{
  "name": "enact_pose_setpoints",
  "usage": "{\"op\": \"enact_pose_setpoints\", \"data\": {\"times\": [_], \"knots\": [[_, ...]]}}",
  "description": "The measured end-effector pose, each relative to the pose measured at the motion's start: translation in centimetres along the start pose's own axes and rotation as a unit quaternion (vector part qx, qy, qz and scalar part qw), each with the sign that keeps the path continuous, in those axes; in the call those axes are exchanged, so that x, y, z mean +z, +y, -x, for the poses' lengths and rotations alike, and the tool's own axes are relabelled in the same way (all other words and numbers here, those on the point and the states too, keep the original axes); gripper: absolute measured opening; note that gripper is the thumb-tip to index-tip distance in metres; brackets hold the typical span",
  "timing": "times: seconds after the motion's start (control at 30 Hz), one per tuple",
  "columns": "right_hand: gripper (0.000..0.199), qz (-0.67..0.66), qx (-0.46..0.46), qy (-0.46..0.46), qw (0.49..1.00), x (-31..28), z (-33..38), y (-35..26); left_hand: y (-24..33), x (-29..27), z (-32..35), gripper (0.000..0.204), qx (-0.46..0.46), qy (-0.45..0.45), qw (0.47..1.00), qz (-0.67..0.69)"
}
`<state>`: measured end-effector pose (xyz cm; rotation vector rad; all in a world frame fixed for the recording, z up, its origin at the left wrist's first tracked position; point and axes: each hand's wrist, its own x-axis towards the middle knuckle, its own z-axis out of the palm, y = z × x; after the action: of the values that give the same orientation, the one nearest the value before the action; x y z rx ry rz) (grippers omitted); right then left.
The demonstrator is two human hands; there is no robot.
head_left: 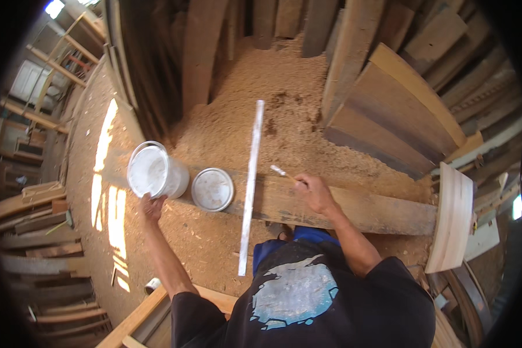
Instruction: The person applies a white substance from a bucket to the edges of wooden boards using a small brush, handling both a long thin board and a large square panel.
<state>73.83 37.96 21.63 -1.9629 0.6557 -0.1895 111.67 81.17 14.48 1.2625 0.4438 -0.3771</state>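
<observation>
A heap of sawdust [258,78] spreads beyond the far edge of a long wooden plank [365,210], which runs from left to right in front of the person. A pale board [450,217] stands by the plank's right end. Crossing the plank near its middle, a narrow white strip [251,188] reaches past both the far and near edges. The white bucket [177,176] is at the plank's left part, mouth upward; whether its base rests on the wood cannot be told. Just right of it, a round whitish lid [213,190] lies between the plank's far and near edges. The left hand [152,207] grips the bucket's near rim, fingers closed on it. Over the plank, right of the strip, the right hand [314,194] pinches a small brush [279,170] by its handle, the white tip pointing toward the strip but apart from it.
</observation>
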Motion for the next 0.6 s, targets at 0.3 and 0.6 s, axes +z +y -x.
{"op": "enact_pose_setpoints", "data": {"times": [0.3, 0.6], "knots": [[0.021, 0.057, -0.008, -0.01, 0.998, -1.6, -3.0, -1.1, 2.3, 4.4, 5.6, 0.047, 0.068, -0.072, 0.995, 0.002], [0.023, 0.042, 0.026, 0.065, 0.997, -5.0, -1.4, -0.1, 9.6, 9.5, 13.6, 0.048, 0.11, -0.148, 0.965, -0.186]]}}
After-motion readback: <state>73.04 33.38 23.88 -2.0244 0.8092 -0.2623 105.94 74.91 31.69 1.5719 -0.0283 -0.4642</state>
